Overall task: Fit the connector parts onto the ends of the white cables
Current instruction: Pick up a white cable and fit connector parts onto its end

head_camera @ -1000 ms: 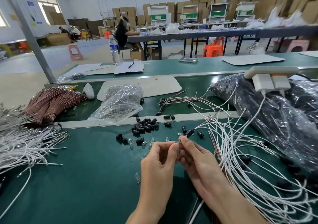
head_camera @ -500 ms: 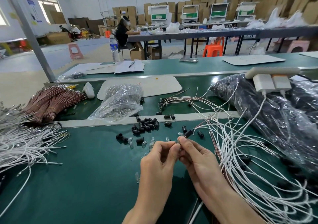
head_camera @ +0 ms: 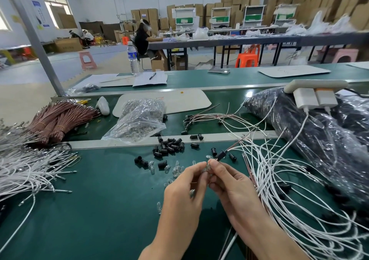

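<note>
Two hands are seen, the left hand (head_camera: 184,188) and the right hand (head_camera: 233,186). Beyond them roughly twenty loose black caps (head_camera: 169,146) are counted, though the heap is too crowded for an exact figure. About a dozen small clear bulbs (head_camera: 176,169) are counted just ahead of the left hand. The white cables (head_camera: 279,180) right of the right hand are too many to be counted. Farther beyond, one clear bag (head_camera: 139,120), two white chargers (head_camera: 304,98), one water bottle (head_camera: 132,58) and one pen (head_camera: 152,75) are counted.

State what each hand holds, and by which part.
The left hand pinches a clear part by its sides; the right hand pinches a cable beside its black connector.
</note>
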Tool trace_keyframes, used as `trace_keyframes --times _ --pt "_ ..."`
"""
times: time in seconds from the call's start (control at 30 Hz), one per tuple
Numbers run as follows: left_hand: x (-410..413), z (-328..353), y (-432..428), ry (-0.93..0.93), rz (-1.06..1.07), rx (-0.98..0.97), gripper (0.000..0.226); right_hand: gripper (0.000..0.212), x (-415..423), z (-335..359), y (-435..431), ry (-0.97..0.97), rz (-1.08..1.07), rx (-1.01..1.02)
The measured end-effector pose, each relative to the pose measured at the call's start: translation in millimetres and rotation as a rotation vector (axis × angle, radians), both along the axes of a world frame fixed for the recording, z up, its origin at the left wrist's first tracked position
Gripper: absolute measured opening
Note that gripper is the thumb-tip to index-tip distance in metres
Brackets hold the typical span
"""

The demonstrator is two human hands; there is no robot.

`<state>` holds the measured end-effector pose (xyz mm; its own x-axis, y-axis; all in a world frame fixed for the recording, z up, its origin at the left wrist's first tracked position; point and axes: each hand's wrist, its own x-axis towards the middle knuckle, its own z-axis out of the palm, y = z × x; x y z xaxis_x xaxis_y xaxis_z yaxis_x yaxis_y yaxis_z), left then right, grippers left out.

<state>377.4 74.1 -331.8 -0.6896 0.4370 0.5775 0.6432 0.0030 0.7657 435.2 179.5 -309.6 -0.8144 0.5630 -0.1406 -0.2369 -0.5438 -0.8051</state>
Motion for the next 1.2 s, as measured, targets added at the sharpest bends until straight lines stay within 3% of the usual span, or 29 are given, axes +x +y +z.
trace_keyframes --times 0.13,0.27,0.53,0.77,1.0,1.1,1.2 --pt "-0.6 -3.3 -2.2 -0.001 0.042 -0.02 0.019 0.01 0.9 1.3 -0.8 -0.025 0.035 0.014" --pt "-2.5 -5.8 -4.0 -0.003 0.093 -0.062 0.023 0.02 3.2 0.7 1.4 -0.037 0.076 0.051" --pt "-2.8 -3.6 -7.5 0.03 0.111 -0.123 0.028 0.029 3.6 -4.2 4.2 -0.097 0.018 0.287" --pt "-4.4 3.8 -7.2 0.003 0.024 -0.045 0.013 0.033 4.2 -4.2 8.9 -0.043 0.081 0.184" --pt "-5.9 -6.0 -4.9 -0.042 0.015 -0.057 0.013 0.016 0.3 -6.4 5.6 -0.02 0.068 -0.052" --pt "-6.3 -6.4 -4.9 -0.003 0.033 -0.083 0.009 0.011 -2.1 -7.2 3.8 -0.025 0.053 -0.091" --pt "-5.9 -7.0 -4.5 0.051 0.05 -0.104 0.018 0.009 -2.5 -8.0 3.2 -0.031 0.043 -0.091"
